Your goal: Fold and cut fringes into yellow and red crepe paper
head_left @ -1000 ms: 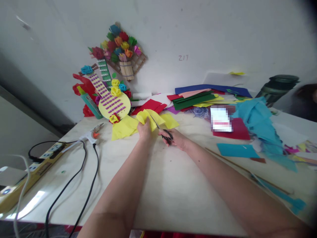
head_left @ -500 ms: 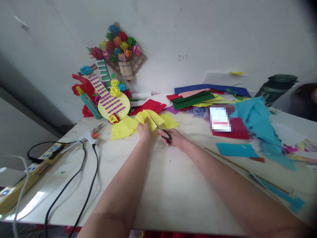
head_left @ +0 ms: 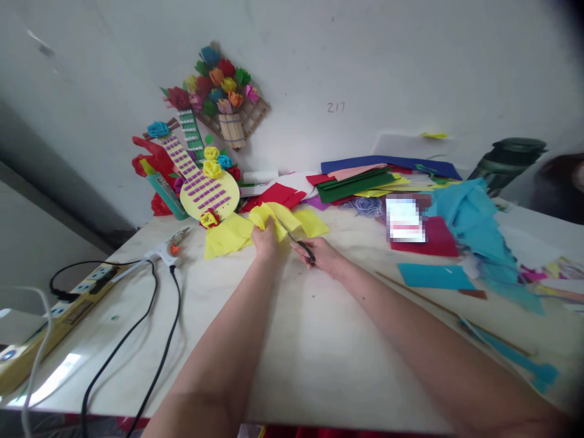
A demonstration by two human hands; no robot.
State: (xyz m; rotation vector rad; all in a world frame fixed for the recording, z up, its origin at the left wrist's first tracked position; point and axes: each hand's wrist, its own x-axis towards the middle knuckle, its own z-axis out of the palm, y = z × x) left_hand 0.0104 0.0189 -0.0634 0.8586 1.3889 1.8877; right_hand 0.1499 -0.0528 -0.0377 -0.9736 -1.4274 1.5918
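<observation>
My left hand (head_left: pixel 265 238) grips a sheet of thin yellow crepe paper (head_left: pixel 228 234), which bunches up over the fingers and spreads across the table to both sides. In my right hand (head_left: pixel 322 255) is a pair of scissors (head_left: pixel 306 250) with black handles. Their blades point up and left into the yellow paper beside my left thumb, and part of them is hidden by it. Behind the paper lie red sheets (head_left: pixel 276 196). A yellow guitar-shaped craft (head_left: pixel 210 196) trimmed with paper roses leans against the wall to the left.
A white glue gun (head_left: pixel 165 250) and a yellow power strip (head_left: pixel 73 310) with trailing cords lie at left. Coloured sheets (head_left: pixel 360 184) are stacked at the back. Blue crepe paper (head_left: pixel 472 216), a dark bottle (head_left: pixel 508 161) and a thin stick (head_left: pixel 420 295) are at right.
The scissor handles have drawn closer together and the blades look more nearly closed in the yellow paper. My left hand stays almost where it was.
</observation>
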